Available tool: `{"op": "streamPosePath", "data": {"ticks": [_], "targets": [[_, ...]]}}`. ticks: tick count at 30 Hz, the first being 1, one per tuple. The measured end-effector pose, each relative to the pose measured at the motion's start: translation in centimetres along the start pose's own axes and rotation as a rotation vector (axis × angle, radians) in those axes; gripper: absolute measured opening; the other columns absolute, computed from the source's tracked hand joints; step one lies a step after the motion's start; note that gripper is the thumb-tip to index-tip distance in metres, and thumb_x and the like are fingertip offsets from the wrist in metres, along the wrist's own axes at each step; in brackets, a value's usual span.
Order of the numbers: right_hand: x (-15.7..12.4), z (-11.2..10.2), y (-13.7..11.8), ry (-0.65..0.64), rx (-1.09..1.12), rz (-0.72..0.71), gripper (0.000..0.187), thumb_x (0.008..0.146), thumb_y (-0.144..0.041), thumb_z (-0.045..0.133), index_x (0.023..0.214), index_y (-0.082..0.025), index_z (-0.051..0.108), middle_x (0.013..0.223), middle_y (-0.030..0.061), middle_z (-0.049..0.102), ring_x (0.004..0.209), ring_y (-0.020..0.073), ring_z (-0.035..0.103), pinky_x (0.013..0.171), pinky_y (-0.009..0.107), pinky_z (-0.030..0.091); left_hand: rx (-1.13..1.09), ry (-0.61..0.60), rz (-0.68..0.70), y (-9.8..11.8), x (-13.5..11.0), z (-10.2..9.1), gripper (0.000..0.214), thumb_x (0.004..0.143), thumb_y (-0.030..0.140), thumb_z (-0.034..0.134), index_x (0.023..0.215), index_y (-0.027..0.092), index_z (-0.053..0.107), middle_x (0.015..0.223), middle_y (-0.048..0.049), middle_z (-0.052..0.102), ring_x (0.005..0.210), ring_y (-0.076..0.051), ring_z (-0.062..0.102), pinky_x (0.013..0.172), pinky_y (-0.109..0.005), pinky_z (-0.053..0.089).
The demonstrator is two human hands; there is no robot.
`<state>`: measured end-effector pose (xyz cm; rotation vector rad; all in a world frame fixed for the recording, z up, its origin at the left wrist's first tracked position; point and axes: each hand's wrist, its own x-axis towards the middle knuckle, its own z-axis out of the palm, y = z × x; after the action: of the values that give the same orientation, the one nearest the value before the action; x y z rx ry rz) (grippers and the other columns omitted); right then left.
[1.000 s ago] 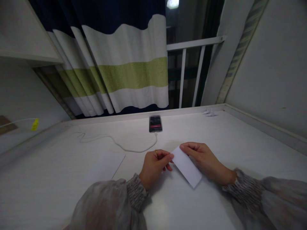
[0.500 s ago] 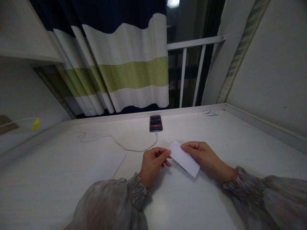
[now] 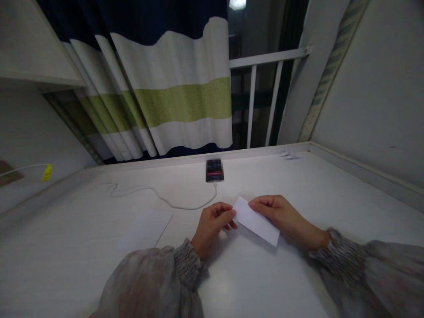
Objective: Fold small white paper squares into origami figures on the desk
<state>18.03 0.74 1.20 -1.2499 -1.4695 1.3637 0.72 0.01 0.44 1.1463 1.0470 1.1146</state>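
Note:
A folded strip of white paper [image 3: 256, 222] is held just above the white table [image 3: 82, 247] in front of me. My left hand [image 3: 213, 225], with a ring on one finger, pinches the strip's near-left end with closed fingers. My right hand [image 3: 283, 216] holds the strip along its far edge, fingers curled over it. Both wrists wear grey gathered sleeves.
A flat white sheet of paper [image 3: 145, 229] lies to the left of my hands. A dark phone [image 3: 214, 170] lies further back, plugged into a white cable [image 3: 159, 196] that runs left. Small folded paper pieces [image 3: 289, 154] sit at the far right corner. Striped curtains hang behind.
The paper strip has turned from steeply slanted to flatter and moved slightly away from me. Both hands have kept their grip and shifted only a little.

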Motion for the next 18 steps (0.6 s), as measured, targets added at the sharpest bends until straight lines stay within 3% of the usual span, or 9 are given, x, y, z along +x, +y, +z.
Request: {"op": "streamPosePath", "data": {"ticks": [5, 8, 11, 18], "targets": [[-0.3, 0.34, -0.18, -0.111, -0.026, 0.025, 0.032, 0.065, -0.045, 0.063, 0.068, -0.013, 0.064, 0.053, -0.0013, 0.054, 0.045, 0.0074, 0.041, 0.042, 0.021, 0.029, -0.031, -0.021, -0.016, -0.03, 0.26, 0.2, 0.026, 0.058, 0.031, 0.07, 0.073, 0.011, 0.062, 0.061, 0.0005, 0.059, 0.053, -0.006, 0.049, 0.05, -0.017, 0.036], [-0.38, 0.62, -0.38, -0.163, -0.046, 0.039, 0.031, 0.063, -0.044, 0.064, 0.067, -0.013, 0.065, 0.053, -0.002, 0.053, 0.046, 0.0073, 0.04, 0.043, 0.021, 0.028, -0.015, -0.06, -0.039, -0.16, 0.27, 0.35, 0.026, 0.055, 0.032, 0.072, 0.066, 0.011, 0.062, 0.056, 0.0009, 0.057, 0.05, -0.006, 0.046, 0.048, -0.018, 0.034], [-0.42, 0.76, -0.55, -0.176, -0.074, 0.043, 0.031, 0.064, -0.045, 0.064, 0.065, -0.014, 0.064, 0.051, -0.0028, 0.05, 0.045, 0.0069, 0.038, 0.043, 0.021, 0.027, 0.0, -0.033, -0.032, -0.18, 0.16, 0.44, 0.027, 0.053, 0.033, 0.073, 0.058, 0.011, 0.06, 0.05, 0.0018, 0.054, 0.046, -0.005, 0.043, 0.045, -0.018, 0.031], [-0.38, 0.47, -0.53, -0.178, -0.142, 0.015, 0.033, 0.068, -0.045, 0.059, 0.063, -0.013, 0.062, 0.05, -0.0032, 0.046, 0.045, 0.0067, 0.035, 0.043, 0.022, 0.024, -0.001, 0.036, 0.005, -0.28, 0.22, 0.32, 0.024, 0.056, 0.032, 0.071, 0.06, 0.01, 0.062, 0.052, 0.0009, 0.056, 0.047, -0.006, 0.044, 0.046, -0.018, 0.033]]}}
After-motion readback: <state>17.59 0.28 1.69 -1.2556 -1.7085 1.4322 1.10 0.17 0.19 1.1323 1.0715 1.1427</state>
